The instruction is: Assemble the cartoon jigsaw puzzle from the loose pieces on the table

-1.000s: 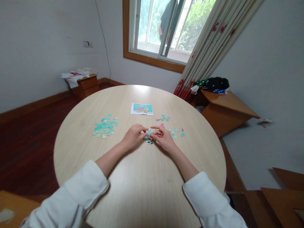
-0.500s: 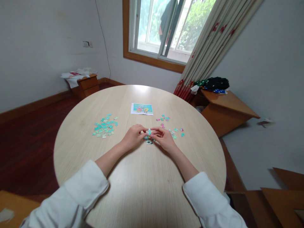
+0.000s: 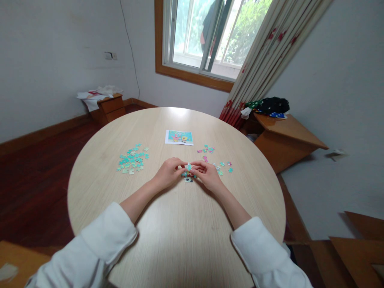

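At the middle of the round table, my left hand (image 3: 171, 173) and my right hand (image 3: 207, 174) meet with fingertips closed on a small cluster of jigsaw puzzle pieces (image 3: 189, 179). Turquoise, yellow and black-and-white bits show between and below the fingers; the rest of the cluster is covered. A pile of loose turquoise and pale puzzle pieces (image 3: 132, 160) lies to the left of my left hand. Beyond and beside my right hand are scattered pink and turquoise pieces (image 3: 205, 149). Past both hands rests a printed picture card (image 3: 180, 137) with pink and yellow cartoon figures.
The pale wooden table (image 3: 180, 232) has a rounded edge all about. Behind it on the left is a small drawer cabinet (image 3: 112, 108) with papers; to the right, a wooden cabinet (image 3: 285, 140) with cloths on top. A curtain (image 3: 258, 68) hangs beside the window.
Both hands stay at the cluster; only the fingertips shift very slightly. The loose pieces and the card have not moved.
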A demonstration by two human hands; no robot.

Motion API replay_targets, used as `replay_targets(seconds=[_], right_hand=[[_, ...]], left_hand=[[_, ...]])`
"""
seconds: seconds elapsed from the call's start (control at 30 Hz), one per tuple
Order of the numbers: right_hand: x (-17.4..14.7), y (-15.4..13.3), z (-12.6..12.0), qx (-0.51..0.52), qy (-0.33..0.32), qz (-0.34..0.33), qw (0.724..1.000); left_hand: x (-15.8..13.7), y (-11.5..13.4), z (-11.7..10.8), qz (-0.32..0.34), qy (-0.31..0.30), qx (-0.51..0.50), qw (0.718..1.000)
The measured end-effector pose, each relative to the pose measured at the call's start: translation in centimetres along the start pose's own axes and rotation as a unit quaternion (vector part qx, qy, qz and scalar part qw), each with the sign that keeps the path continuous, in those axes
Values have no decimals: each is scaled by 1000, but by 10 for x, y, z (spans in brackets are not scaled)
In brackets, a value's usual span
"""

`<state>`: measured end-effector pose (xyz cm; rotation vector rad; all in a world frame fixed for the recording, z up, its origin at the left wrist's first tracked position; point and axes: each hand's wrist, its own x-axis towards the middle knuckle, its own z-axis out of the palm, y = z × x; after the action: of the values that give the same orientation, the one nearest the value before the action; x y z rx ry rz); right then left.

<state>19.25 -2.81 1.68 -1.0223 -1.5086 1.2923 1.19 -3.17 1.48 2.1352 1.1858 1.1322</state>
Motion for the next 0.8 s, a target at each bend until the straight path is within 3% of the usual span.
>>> replay_targets(seconds=[0.8], right_hand=[[0,0,0,17,-3,4,1000]], left_hand=[[0,2,-2,-6,17,-27,999]])
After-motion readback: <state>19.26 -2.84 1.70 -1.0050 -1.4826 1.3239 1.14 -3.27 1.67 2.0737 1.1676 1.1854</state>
